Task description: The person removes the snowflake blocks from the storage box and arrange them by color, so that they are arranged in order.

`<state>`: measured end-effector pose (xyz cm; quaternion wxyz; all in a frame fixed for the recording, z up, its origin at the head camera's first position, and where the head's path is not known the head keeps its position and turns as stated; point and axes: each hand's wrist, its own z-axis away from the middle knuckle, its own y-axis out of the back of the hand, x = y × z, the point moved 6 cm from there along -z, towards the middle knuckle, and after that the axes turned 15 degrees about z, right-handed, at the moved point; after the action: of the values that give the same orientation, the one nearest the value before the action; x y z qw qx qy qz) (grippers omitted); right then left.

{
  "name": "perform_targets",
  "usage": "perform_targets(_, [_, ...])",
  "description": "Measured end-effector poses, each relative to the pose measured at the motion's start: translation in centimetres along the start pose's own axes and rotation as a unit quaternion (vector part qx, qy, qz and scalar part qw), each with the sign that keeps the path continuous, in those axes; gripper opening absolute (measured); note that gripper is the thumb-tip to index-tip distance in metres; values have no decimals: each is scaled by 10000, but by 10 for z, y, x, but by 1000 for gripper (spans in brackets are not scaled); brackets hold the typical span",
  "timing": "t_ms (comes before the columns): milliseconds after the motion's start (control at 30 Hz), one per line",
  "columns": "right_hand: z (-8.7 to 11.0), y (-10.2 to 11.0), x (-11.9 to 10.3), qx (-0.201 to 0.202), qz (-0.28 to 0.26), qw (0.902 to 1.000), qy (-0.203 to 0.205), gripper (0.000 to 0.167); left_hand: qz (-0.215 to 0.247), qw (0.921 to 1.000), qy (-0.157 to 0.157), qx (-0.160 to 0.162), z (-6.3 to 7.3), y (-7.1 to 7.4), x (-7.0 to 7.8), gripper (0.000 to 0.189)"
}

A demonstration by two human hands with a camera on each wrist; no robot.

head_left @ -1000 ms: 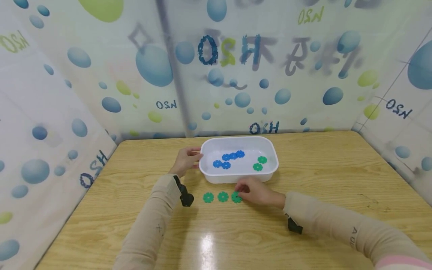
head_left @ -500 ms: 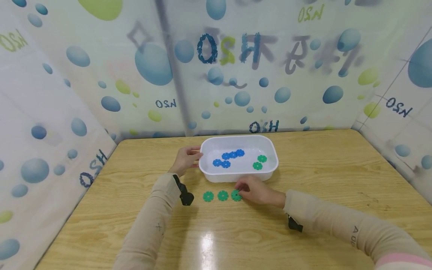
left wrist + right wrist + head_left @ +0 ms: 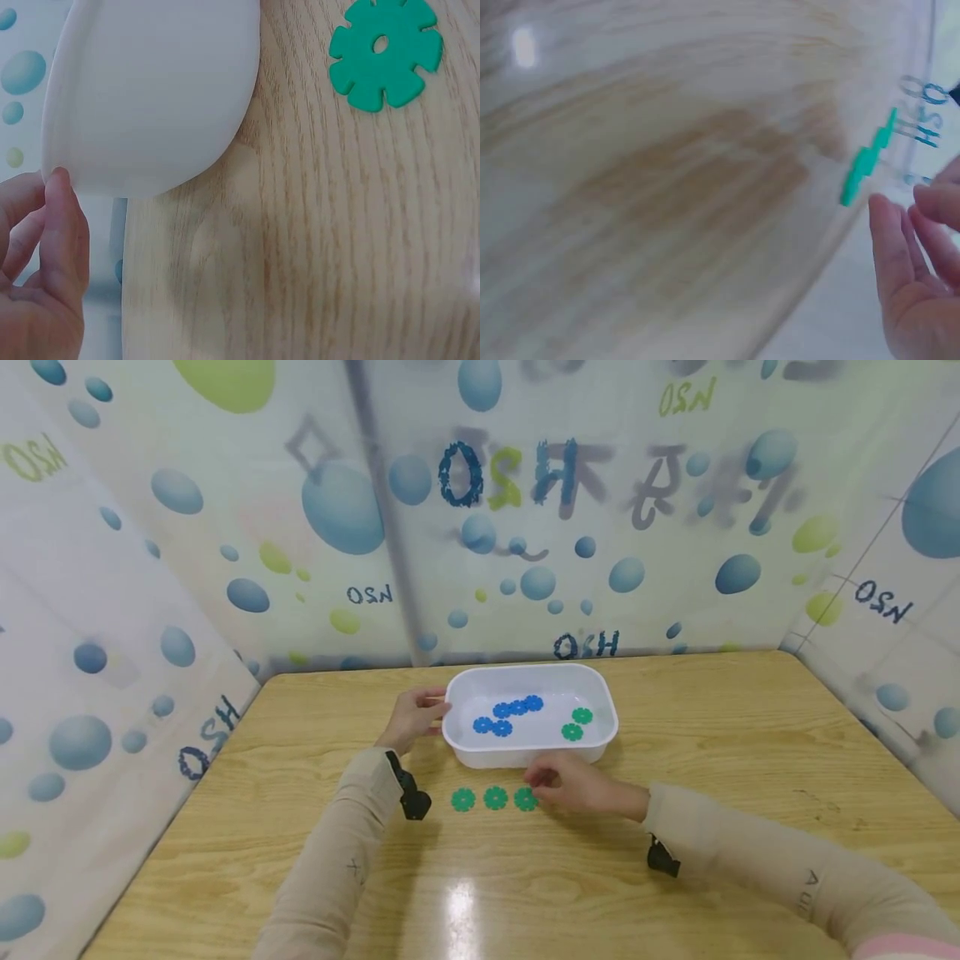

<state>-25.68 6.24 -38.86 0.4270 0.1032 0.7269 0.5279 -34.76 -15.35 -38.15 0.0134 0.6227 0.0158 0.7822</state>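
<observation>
My left hand pinches the left end of a white plastic basin by its rim; in the left wrist view the thumb lies against its wall. In front of the basin, three green notched snowflake discs lie in a row: a left disc, a middle disc and a right disc. My right hand hovers at the right disc, overlapping its edge in the head view. In the right wrist view its loosely bent fingers are apart from the green discs, holding nothing.
Inside the basin lie several blue snowflake discs, some overlapping, and two green ones at the right. A wooden table carries everything. Patterned sheet walls rise along its back and sides.
My right hand has drawn slightly right and loosened its fingers from the right green disc, which stays in the row. The left hand and the basin have not moved.
</observation>
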Motion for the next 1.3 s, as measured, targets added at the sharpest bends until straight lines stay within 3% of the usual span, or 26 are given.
perform_targets(167, [5, 13, -10, -117, -292, 9993, 189, 12, -46, 10000, -22, 17, 0, -1, 0, 35])
perform_targets(333, [5, 36, -19, 185, -434, 9980, 432, 11, -32, 10000, -16, 50, 0, -1, -1, 35])
perform_targets(667, [-7, 73, -7, 640, -618, 9952, 404, 13, -10, 10000, -58, 19, 1, -1, -1, 34])
perform_targets(900, [-20, 82, 17, 758, -486, 9959, 102, 14, 46, 9999, -94, 7, 1, -1, -1, 34])
perform_targets(1167, [-39, 81, 51, 857, 52, 9942, -648, 17, 55, 9999, -102, 1, 2, 0, 0, 34])
perform_targets(1300, [-46, 76, 65, 725, 20, 9908, -1140, 23, 41, 10000, -86, 11, 1, 0, 0, 34])
